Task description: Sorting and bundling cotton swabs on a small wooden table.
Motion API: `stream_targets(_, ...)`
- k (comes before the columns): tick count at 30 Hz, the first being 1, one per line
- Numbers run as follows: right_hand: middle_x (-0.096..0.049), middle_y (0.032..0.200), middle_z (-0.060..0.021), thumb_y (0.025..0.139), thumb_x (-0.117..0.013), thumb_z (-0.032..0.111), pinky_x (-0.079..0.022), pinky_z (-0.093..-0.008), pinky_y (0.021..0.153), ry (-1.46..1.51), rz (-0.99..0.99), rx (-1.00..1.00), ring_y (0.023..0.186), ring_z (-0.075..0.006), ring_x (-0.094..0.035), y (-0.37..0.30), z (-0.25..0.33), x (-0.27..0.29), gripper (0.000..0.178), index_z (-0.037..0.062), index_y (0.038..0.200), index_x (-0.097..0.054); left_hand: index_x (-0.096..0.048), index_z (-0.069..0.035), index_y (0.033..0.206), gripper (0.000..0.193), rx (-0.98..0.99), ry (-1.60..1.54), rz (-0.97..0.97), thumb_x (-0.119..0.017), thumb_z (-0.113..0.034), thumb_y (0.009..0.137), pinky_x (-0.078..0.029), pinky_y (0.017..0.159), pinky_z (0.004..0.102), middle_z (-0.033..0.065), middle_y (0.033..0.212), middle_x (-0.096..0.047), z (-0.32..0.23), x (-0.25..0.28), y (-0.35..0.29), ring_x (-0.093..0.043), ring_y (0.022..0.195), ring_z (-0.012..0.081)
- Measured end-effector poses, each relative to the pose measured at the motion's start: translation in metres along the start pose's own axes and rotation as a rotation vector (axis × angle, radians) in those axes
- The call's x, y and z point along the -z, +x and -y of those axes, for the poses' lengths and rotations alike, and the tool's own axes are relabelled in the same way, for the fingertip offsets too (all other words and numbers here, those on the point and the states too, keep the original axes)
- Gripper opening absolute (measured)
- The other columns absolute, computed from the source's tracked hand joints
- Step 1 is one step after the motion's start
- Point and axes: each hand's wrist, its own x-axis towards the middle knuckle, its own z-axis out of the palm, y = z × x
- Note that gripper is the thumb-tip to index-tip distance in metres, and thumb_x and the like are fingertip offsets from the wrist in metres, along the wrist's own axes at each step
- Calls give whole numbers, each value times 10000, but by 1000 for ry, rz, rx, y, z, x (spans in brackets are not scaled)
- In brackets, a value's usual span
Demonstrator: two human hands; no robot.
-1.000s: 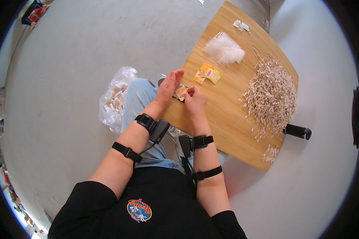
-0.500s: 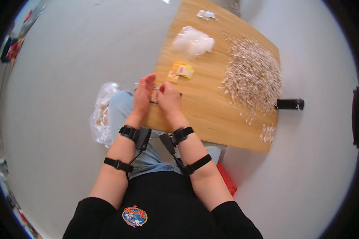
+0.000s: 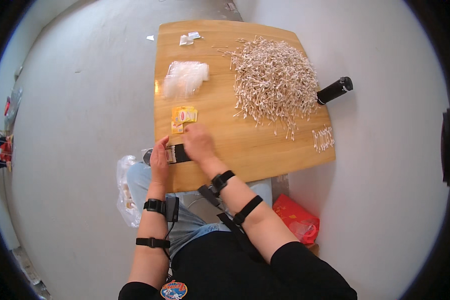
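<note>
My left hand (image 3: 159,162) rests edge-on at the table's near left, fingers stretched out, beside a small clear packet of cotton swabs (image 3: 171,154). The packet lies against a flat black piece (image 3: 182,153), partly covered by my hands. My right hand (image 3: 199,143) is over the right end of the black piece; its fingers are bent and smeared by motion, so whether it holds anything is unclear. Just beyond it lie yellow printed cards (image 3: 185,115). A dark rounded end with clear plastic (image 3: 146,156) shows left of my left hand.
On the wooden table (image 3: 255,160), a large heap of loose cotton swabs (image 3: 275,80) covers the far right, with a small group (image 3: 323,139) nearer. Clear bags (image 3: 186,79) and small white packets (image 3: 189,39) lie far left. A black cylinder (image 3: 335,90) juts past the right edge. A red bag (image 3: 295,220) stands below.
The view has shifted, so the table shows more fully. My right hand has moved away from my left, uncovering the black piece and the swab packet between them.
</note>
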Motion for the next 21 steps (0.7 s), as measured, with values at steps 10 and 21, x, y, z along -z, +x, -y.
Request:
stream_targets(10,-307,1553,-191,894,-583,368,-94,-596,1177,-682,-119,-53,1451,-383,-228,49,-127,105,624,122,1451,-447,-607,2,1157,247,-358,712,34,-505,-165,1006,-435,1023,418,181,1265,-597,-19,-20,-10,-548,1191,358)
stream_targets(21,-526,1409,-64,902,-476,140,-264,-494,1140,-505,-120,157,1353,-274,-417,35,-158,114,415,132,1299,-599,-616,-21,1139,224,-479,705,163,-587,-75,924,-431,1052,463,170,1250,-599,-32,-66,-33,-543,1218,370)
